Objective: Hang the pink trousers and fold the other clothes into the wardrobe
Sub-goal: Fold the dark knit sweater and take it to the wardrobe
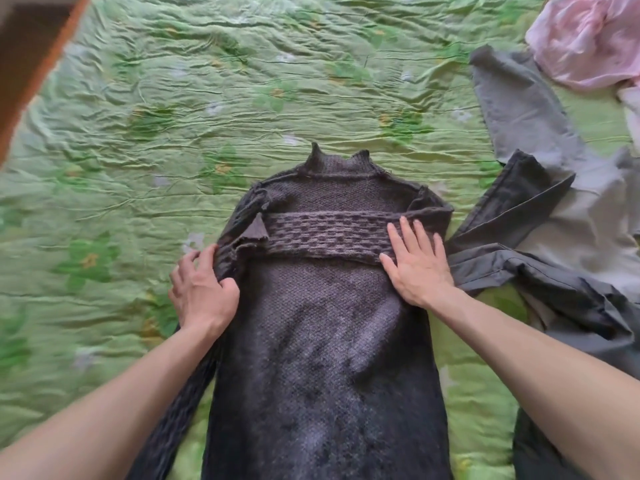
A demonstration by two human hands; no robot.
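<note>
Sweater (322,327) flat on bedspread (173,98), left hand (202,289) pinching its sleeve (322,233), right hand (415,265) pressing flat

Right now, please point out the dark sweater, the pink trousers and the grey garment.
Dark sweater (311,323): head view, its body.
Pink trousers (588,39): head view, crumpled middle.
Grey garment (519,109): head view, upper part.

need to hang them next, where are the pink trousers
In the head view, the pink trousers lie crumpled at the bed's far right corner, just beyond the grey garment.

Dark purple knitted sweater (322,327) laid flat at near centre, one sleeve folded across the chest, grey garment (530,209) spread at right, pink trousers (588,39) crumpled at far right
</note>
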